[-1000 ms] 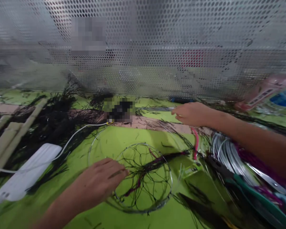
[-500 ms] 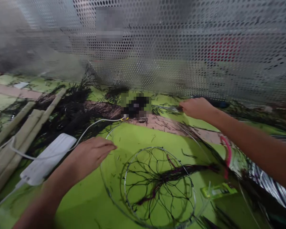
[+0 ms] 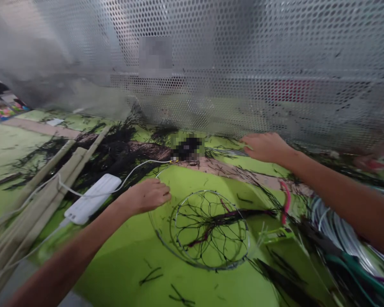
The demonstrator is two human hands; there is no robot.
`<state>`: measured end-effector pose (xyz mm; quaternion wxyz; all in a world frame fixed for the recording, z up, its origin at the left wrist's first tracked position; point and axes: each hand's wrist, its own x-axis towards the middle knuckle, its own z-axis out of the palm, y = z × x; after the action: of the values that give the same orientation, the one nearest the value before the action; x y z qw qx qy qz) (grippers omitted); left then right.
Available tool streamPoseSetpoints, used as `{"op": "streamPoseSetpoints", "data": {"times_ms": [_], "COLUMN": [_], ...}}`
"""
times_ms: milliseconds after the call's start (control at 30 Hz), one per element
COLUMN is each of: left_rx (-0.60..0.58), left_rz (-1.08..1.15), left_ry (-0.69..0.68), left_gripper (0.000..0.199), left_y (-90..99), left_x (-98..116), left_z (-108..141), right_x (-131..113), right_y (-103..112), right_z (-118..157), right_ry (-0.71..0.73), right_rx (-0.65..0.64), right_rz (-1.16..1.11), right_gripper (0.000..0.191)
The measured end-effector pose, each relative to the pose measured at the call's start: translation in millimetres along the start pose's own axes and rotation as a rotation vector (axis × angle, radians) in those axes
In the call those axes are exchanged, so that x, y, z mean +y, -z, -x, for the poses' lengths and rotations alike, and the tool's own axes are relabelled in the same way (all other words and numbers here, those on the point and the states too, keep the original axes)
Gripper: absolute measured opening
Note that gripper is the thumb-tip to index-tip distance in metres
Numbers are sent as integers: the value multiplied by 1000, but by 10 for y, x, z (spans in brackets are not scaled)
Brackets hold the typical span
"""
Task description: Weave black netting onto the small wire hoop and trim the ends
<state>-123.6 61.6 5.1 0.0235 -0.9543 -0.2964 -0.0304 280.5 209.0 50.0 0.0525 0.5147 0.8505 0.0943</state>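
My left hand (image 3: 150, 196) hovers over the green tabletop with its fingers curled in; what they hold, if anything, is hidden. A thin wire loop (image 3: 156, 234) passes beneath or beside this hand. Right of it lies a round wire hoop (image 3: 248, 241) strung with black netting (image 3: 224, 217), its strands gathered to the right. Farther back, my right hand (image 3: 264, 147) is closed, fingertips by some thin metal wires (image 3: 227, 151). Whether it grips them I cannot make out.
A perforated metal panel (image 3: 211, 98) stands along the back. A white power strip (image 3: 92, 198) and wooden strips (image 3: 56, 187) lie left, with black net scraps (image 3: 121, 140) behind. At right are coiled wire (image 3: 336, 230), a pink tube (image 3: 286, 200) and green-handled cutters (image 3: 355, 273).
The view has shifted, bringing the wire coil and cutters further into sight. My left hand's fingers have gone from stretched to curled. A dark handle beside my right hand no longer shows.
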Motion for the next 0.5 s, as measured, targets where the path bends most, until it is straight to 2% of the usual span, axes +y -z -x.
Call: {"op": "streamPoseSetpoints", "data": {"times_ms": [100,200,333,400,500], "left_rx": [169,416,767,844,798], "left_rz": [56,170,452,655,988], "left_ry": [7,59,211,256,259], "left_gripper": [25,20,6,6,6], "left_y": [177,354,537,593,641], "left_x": [81,303,655,786,946], "left_z": [3,-63,-239,-325,-457], "right_x": [1,-81,-206,-215,-224], "right_y": [194,380,484,435,316], "right_z": [152,389,1015,1465,2141], "right_ry": [46,105,139,85,-57], "right_rx": [7,-13,-120,-171,-164], "right_rz": [-55,-145,-218,-218,-220], "right_gripper": [35,34,31,34,27]}}
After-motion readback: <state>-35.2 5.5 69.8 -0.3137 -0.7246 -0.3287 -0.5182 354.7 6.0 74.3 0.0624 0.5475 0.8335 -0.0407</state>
